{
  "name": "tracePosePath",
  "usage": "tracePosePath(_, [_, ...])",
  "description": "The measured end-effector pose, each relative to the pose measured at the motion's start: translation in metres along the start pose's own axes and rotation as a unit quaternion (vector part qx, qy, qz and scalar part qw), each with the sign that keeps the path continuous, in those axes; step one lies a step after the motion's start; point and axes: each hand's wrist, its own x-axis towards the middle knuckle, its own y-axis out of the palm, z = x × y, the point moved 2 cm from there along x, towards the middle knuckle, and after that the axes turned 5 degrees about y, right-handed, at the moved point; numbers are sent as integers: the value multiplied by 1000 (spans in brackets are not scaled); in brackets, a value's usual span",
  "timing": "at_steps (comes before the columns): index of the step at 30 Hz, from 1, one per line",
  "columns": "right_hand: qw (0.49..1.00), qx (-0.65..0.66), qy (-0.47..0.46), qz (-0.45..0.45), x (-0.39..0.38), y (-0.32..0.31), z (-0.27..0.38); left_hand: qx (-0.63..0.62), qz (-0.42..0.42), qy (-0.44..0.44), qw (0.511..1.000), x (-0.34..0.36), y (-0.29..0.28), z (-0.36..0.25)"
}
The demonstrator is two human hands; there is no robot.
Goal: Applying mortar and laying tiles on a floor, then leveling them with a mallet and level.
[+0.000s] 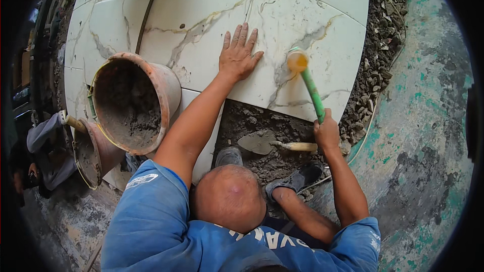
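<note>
My left hand (239, 54) lies flat with spread fingers on a large white marble-patterned floor tile (292, 24). In my right hand (326, 131) is a mallet (313, 88) with a green handle and a yellowish head. The head is smeared by motion and is over the same tile; whether it touches the surface I cannot tell. Below the tile's near edge, a pointed trowel (258, 142) with a wooden handle rests on dark, rough mortar (242, 118), close to my right hand.
A tilted bucket (174, 88) of grey mortar stands left of my left forearm, with a smaller bucket (103, 146) beyond it. Rubble (370, 90) and a pale cable (370, 120) border the tiles on the right. Worn green-grey concrete (423, 136) extends past them. A dark strip (145, 22) lies on the tiles.
</note>
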Motion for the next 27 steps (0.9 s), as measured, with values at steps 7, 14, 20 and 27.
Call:
tracePosePath(7, [998,-26,-56,1,-13,-2,-11,-3,-18,5,1000,2,2,0])
tracePosePath(14, [997,-63,-38,13,-26,-11,-35,34,62,-55,996,8,-6,-10])
tracePosePath(20, [999,-14,15,29,-23,-7,-54,6,-33,-119,992,10,4,-33])
tracePosePath(27, [998,49,36,-3,-8,-26,-51,14,-9,-130,991,12,5,-31])
